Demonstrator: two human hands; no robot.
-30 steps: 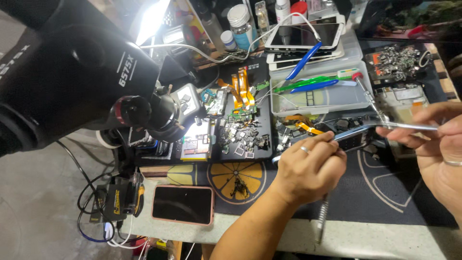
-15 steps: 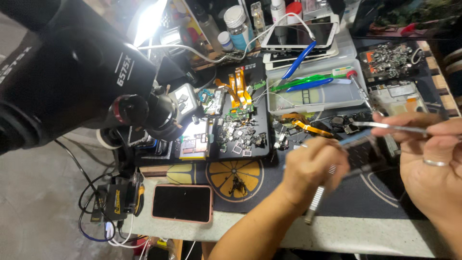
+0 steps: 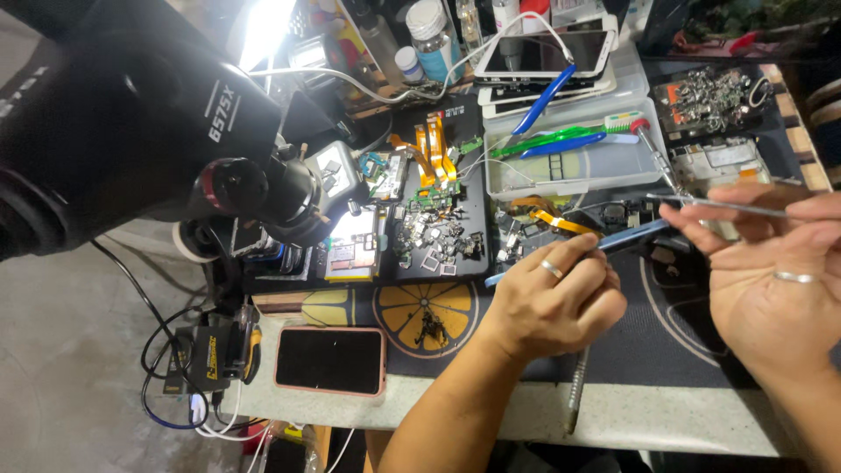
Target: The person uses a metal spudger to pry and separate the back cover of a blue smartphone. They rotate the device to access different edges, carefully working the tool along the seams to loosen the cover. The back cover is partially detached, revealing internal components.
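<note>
My left hand (image 3: 552, 298), with a ring on one finger, is curled around a blue-handled tool (image 3: 626, 236) that points left over the dark work mat (image 3: 666, 342). My right hand (image 3: 780, 280) is turned palm up at the right edge and pinches thin metal tweezers (image 3: 718, 205), whose tips point left. The two hands are close together but do not touch. Under my left hand a grey metal rod (image 3: 575, 394) runs down to the table's front edge; whether the hand holds it I cannot tell.
A big black microscope (image 3: 131, 131) fills the upper left. A black tray of small phone parts (image 3: 438, 236) and a clear plastic box (image 3: 569, 175) with brushes stand behind my hands. A pink-cased phone (image 3: 330, 360) lies face up at the front, cables (image 3: 197, 368) to its left.
My right hand has dropped lower and turned palm up, keeping the tweezers. My left hand has shifted slightly right with the blue tool.
</note>
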